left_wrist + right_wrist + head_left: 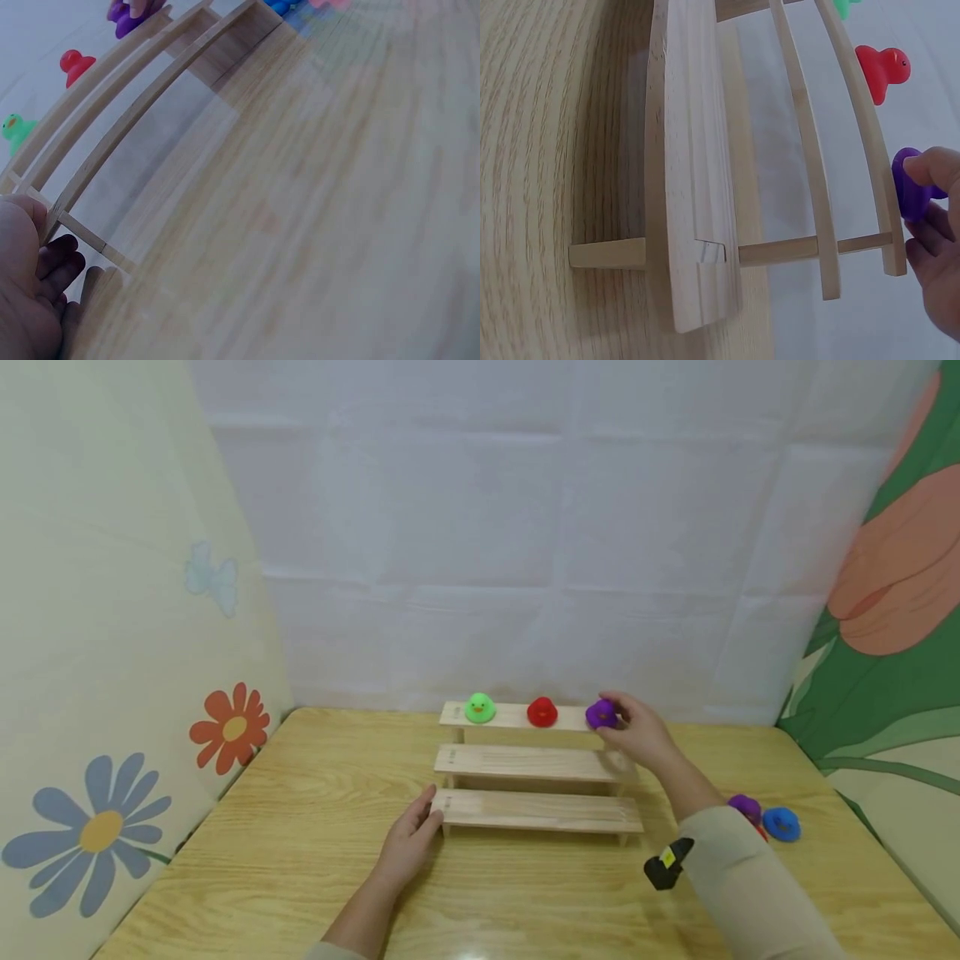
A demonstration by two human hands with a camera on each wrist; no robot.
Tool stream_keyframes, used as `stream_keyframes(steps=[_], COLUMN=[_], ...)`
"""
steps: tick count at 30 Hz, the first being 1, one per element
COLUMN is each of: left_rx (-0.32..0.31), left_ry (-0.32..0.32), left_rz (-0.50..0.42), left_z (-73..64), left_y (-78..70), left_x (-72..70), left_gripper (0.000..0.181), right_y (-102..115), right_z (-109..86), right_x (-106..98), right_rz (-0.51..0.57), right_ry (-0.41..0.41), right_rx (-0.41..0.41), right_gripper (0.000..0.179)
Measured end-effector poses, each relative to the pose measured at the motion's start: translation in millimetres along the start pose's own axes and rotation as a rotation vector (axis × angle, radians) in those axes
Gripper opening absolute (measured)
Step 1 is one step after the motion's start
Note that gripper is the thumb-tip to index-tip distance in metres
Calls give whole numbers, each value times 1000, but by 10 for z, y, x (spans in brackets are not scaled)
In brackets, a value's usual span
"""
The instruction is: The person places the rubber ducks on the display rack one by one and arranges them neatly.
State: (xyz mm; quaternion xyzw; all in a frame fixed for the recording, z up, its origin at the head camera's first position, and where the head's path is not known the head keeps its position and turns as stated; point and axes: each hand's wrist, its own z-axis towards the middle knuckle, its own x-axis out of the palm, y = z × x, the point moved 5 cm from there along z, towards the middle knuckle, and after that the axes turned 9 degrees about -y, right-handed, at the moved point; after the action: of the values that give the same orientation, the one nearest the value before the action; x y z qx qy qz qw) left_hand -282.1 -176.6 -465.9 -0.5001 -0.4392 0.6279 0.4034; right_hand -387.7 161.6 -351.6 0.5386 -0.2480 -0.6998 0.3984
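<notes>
A three-tier wooden step rack [536, 810] stands on the table. On its top step sit a green rubber duck [480, 708] at the left and a red rubber duck [542, 712] in the middle. My right hand [641, 735] pinches a purple rubber duck [600, 715] at the right end of that step; in the right wrist view, the purple duck [911, 187] is at the step's surface. My left hand [408, 839] holds the left end of the lowest step, its thumb and fingers about the edge in the left wrist view.
On the table to the right, partly behind my right sleeve, lie another purple duck [745, 807], a blue duck [782, 824] and a bit of something red [761, 832]. A white cloth [450, 527] hangs behind the table, with flower-patterned panels on both sides.
</notes>
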Motion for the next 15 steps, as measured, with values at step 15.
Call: stream_keyframes(steps=[15], left_rx=[-11], left_ry=[3], left_rz=[-10], left_z=[2], left_y=[14], left_x=[7], left_gripper=[55], right_y=[-27], right_z=[22], right_x=[40], right_rz=[74], right_ry=[36], right_rx=[39], right_gripper=[61])
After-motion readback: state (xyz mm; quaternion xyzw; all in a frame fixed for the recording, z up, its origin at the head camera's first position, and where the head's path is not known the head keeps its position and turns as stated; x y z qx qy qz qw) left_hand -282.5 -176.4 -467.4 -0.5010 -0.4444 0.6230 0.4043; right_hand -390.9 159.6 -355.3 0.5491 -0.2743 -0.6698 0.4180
